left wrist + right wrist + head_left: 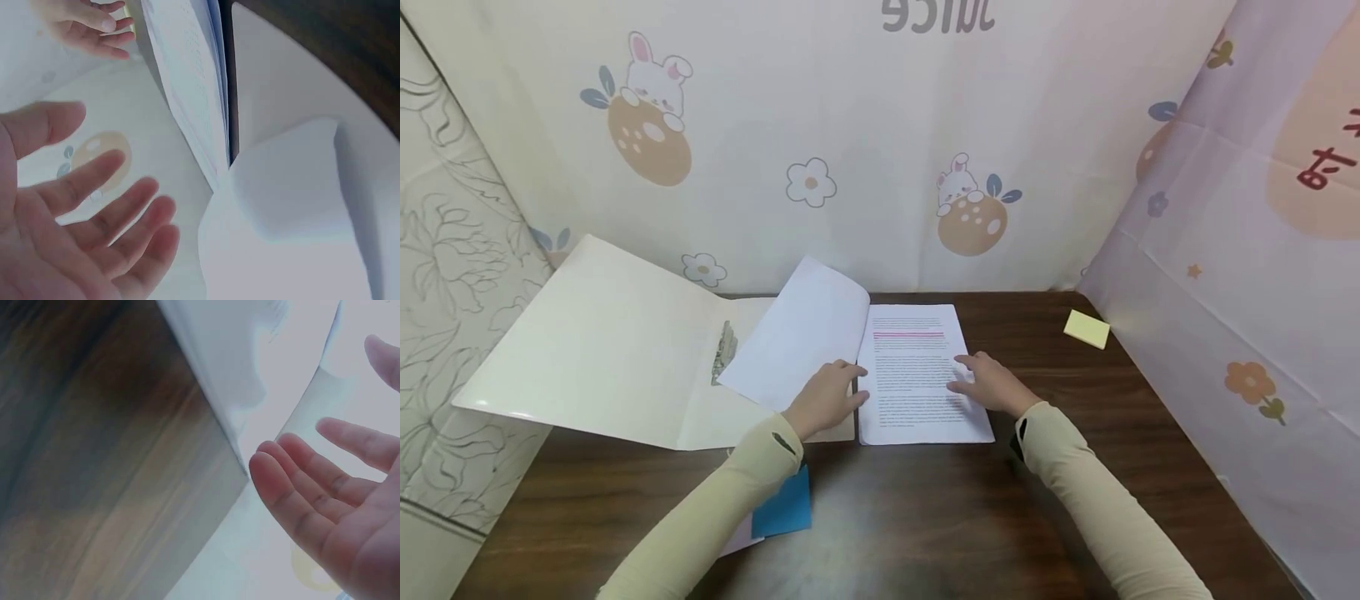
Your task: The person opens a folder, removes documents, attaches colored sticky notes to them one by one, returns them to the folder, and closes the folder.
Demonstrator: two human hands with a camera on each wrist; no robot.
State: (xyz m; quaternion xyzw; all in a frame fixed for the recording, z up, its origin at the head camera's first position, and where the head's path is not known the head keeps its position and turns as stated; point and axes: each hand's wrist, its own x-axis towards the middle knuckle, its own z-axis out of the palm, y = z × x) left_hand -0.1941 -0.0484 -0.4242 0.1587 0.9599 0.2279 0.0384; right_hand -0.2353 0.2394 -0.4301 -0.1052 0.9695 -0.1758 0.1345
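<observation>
A stack of printed sheets (913,375) lies on the table, its top page marked with pink lines near the top. At its left edge a blank white sheet (808,329) is turned over to the left, lying partly across an open white folder (617,350). My left hand (827,398) is over the stack's left edge, and in the left wrist view its fingers (134,203) are spread and hold nothing. On the other side, my right hand (992,383) is at the stack's right edge, its fingers (306,475) relaxed with nothing between them.
A metal clip (725,354) sits inside the folder. Blue sticky notes (784,504) and a lilac one lie under my left forearm. A yellow sticky pad (1086,329) is at the table's back right. Printed curtains (865,167) enclose the dark wooden table (910,517).
</observation>
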